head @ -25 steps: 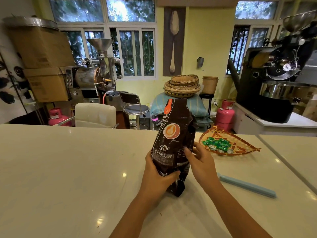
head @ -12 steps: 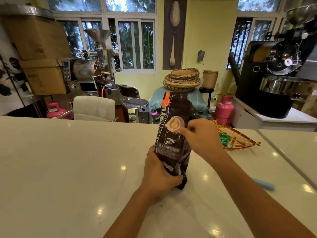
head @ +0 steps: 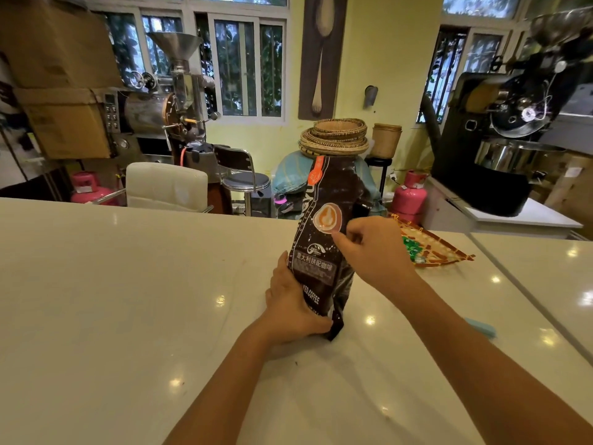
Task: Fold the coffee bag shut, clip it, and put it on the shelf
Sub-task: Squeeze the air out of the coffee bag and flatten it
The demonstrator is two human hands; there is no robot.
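Observation:
A tall dark brown coffee bag (head: pixel 333 200) with an orange cup logo stands upright on the white counter (head: pixel 128 300). My left hand (head: pixel 290 303) wraps the bag's lower left side near its base. My right hand (head: pixel 372 252) grips the bag's right edge at mid height, thumb on the front just below the logo. The bag's top is up and unfolded. A light blue clip (head: pixel 481 327) lies on the counter to the right, mostly hidden behind my right forearm.
A woven fan-shaped tray (head: pixel 433 248) with green sweets sits on the counter behind my right hand. Past the counter are a white chair (head: pixel 167 186), a stool, pink gas cylinders (head: pixel 412 195), stacked baskets and coffee roasting machines (head: pixel 500 139). A second counter section adjoins at right.
My right hand has moved up from the bag's lower right side to mid height near the logo. The left hand has stayed at the base. The view has dipped slightly.

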